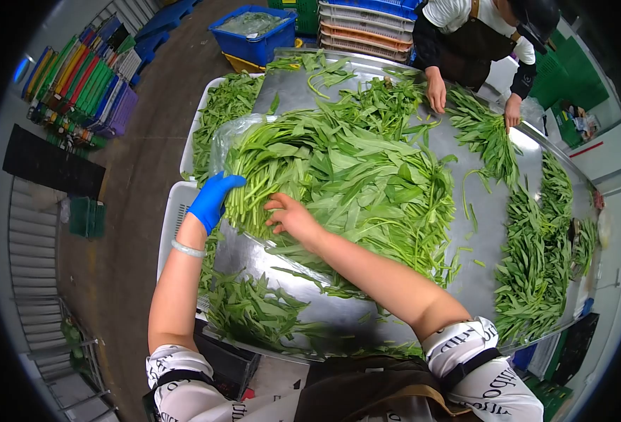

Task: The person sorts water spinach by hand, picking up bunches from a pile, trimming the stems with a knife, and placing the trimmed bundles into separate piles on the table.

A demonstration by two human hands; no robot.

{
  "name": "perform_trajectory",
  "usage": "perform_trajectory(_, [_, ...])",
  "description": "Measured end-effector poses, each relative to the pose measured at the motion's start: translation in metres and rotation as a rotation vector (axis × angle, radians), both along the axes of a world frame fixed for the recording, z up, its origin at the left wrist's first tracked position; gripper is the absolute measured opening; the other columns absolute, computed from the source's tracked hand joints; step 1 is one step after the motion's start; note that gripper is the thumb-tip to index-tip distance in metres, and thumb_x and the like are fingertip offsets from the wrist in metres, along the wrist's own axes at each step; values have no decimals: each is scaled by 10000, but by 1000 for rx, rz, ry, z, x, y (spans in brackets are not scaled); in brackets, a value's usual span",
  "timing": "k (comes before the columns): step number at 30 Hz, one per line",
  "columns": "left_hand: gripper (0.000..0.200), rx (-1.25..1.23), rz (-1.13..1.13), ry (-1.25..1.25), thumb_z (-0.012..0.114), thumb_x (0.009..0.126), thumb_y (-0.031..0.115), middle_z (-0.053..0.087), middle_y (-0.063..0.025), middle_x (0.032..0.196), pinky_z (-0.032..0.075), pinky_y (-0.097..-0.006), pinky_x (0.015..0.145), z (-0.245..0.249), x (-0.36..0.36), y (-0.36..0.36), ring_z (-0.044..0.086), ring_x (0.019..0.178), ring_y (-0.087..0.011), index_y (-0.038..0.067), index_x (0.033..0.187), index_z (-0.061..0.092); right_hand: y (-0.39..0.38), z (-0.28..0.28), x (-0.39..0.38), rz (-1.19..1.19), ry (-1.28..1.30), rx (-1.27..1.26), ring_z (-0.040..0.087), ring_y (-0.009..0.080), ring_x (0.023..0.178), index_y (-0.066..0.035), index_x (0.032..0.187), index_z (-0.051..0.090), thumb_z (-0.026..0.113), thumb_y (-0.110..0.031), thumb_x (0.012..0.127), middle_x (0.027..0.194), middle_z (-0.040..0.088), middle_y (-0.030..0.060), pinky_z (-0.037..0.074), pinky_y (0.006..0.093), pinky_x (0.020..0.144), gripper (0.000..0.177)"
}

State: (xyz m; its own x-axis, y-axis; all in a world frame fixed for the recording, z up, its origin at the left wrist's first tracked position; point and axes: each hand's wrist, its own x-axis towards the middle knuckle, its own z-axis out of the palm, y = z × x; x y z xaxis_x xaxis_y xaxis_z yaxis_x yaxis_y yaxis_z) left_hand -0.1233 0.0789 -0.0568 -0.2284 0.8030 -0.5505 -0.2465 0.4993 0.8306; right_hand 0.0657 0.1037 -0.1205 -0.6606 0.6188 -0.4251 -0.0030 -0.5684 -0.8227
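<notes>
from my remote seat i begin at the far left, where a white crate (pixel 167 218) sits just outside the left grip. the left grip (pixel 214 200), in a blue glove, has its thumb at the stem ends of the leafy greens (pixel 366 169); its other fingers are hard to make out, so i cannot tell whether it is clamped on anything. just beyond it, clear plastic (pixel 227 137) shows along the heap's edge, which i judge is there to contain loose stalks. the greens begin between the two grips and spread well right of them. here the stem ends point back toward the wearer, and the long axis runs away from the grips, then bends right into leaf. the bare right grip (pixel 290 216) has its fingers apart, curved at the stems; i read both grips as flanking that side to steady it. well right of the grips, more stems point outward, probably laid opposite to even the heap. past that, the steel surface (pixel 490 228) shows, with a co-worker (pixel 461 49) beyond, and farthest right lies a separate row of greens (pixel 535 260), running lengthwise away from the wearer.
</notes>
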Motion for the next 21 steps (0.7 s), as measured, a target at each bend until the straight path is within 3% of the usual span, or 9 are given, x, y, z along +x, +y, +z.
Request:
perform_trajectory(1, [379, 1, -11, 4, 637, 789, 165, 653, -85, 973, 528, -303, 751, 0, -1, 0, 645, 836, -180, 13, 1132, 576, 5, -1, -8, 40, 27, -21, 569, 173, 855, 4, 1220, 496, 495, -53, 835, 1124, 541, 91, 480, 283, 683, 389])
perform_trajectory(4, [710, -25, -67, 209, 730, 746, 240, 606, -153, 1132, 469, -327, 889, -18, -6, 0, 596, 1026, -226, -62, 1304, 410, 9, 2, -24, 112, 64, -44, 530, 140, 742, 7, 1105, 523, 524, -6, 784, 973, 517, 71, 452, 286, 601, 322])
perform_trajectory(5, [793, -42, -75, 300, 752, 732, 256, 591, -168, 1168, 452, -334, 920, -26, -4, 0, 580, 1070, -236, -79, 1338, 365, 7, 4, -26, 131, 3, 81, 531, 138, 735, 10, 1105, 524, 526, 2, 776, 967, 519, 69, 453, 285, 605, 329])
perform_trajectory(6, [657, -53, 19, 283, 757, 744, 153, 613, -105, 1116, 489, -313, 844, -16, 8, 0, 601, 987, -194, -12, 1294, 439, 6, 5, -28, 149, -59, 206, 532, 136, 728, 12, 1104, 525, 529, 9, 769, 961, 520, 68, 453, 284, 608, 336])
perform_trajectory(9, [873, 22, -91, 216, 787, 695, 225, 573, -172, 1194, 414, -348, 957, -10, 7, 5, 548, 1099, -242, -92, 1361, 320, 2, -12, -29, 76, -63, 699, 551, 150, 712, 10, 1123, 526, 535, 14, 737, 924, 547, 74, 464, 303, 635, 386])
perform_trajectory(10, [685, 43, -81, 214, 755, 708, 155, 616, -127, 1103, 460, -330, 882, -9, 5, 8, 589, 991, -212, -49, 1285, 448, 3, -3, -23, 85, -94, 804, 557, 164, 714, 9, 1128, 527, 536, 12, 730, 922, 555, 79, 468, 312, 643, 398])
perform_trajectory(15, [377, 57, -71, 124, 699, 746, 86, 655, -67, 926, 526, -293, 673, 22, 4, 26, 631, 769, -155, 16, 1102, 596, 0, 17, -2, -91, -284, 1338, 583, 234, 832, -35, 1096, 582, 560, -15, 723, 952, 586, 114, 488, 379, 719, 374])
perform_trajectory(18, [298, 46, -89, 111, 690, 767, 90, 664, -54, 853, 532, -283, 636, 29, 2, 32, 638, 707, -145, 29, 1049, 615, 15, 8, -8, 145, -278, 1836, 576, 230, 973, -61, 1098, 577, 552, -68, 760, 1034, 584, 104, 443, 400, 919, 339])
perform_trajectory(21, [386, 44, -114, 122, 710, 748, 127, 652, -54, 912, 518, -290, 660, 36, 8, 32, 630, 761, -158, 39, 1106, 597, 16, -12, -16, 417, -389, 1921, 455, 246, 1235, -83, 1208, 549, 543, -127, 802, 1251, 530, 104, 257, 415, 1108, 409])
